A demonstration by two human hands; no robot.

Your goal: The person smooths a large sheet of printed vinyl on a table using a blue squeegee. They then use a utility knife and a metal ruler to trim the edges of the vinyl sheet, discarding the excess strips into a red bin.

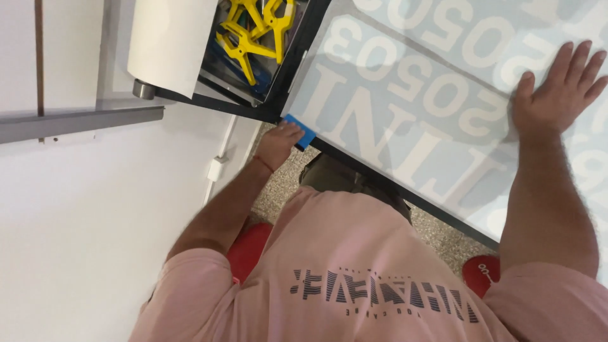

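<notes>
The left hand (pixel 277 144) grips a stiff blue squeegee (pixel 299 130) at the near corner of the thin, limp vinyl sheet (pixel 405 101), which probably creases easily, while the right hand (pixel 557 85) presses flat, fingers spread, pinning it beyond.

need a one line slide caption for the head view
Left hand presses blue squeegee at sheet's corner; right hand lies flat.

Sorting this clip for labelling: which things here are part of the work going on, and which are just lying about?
In use:
left hand holding the blue scraper
right hand flat on the lettered sheet
table edge

Lying about:
yellow clamps
paper roll
</notes>
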